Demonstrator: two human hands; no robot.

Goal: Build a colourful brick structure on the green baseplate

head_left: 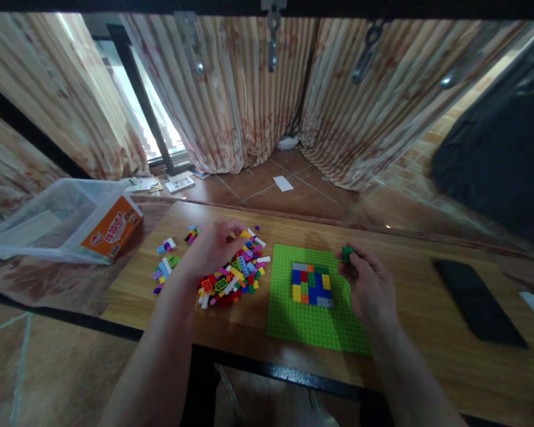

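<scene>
My left hand (218, 243) is over the far side of a loose pile of toy building bricks (238, 276). Its fingers are bent, with a gap between thumb and forefinger, close to some yellow bricks (245, 235). In my right hand (371, 284), a dark green brick (347, 254) is pinched between the fingertips, above the right edge of a light green baseplate (289, 323). A roughly square block of bricks (312, 286) in blue, red, yellow, orange, green and grey sits on the baseplate's studs.
Smaller groups of bricks (164, 270) lie left of the pile. A clear plastic bin (71, 237) with an orange label stands beyond the table's left end. On the right side of the wooden table (418, 356) rests a flat black object (478, 302). Curtains hang behind.
</scene>
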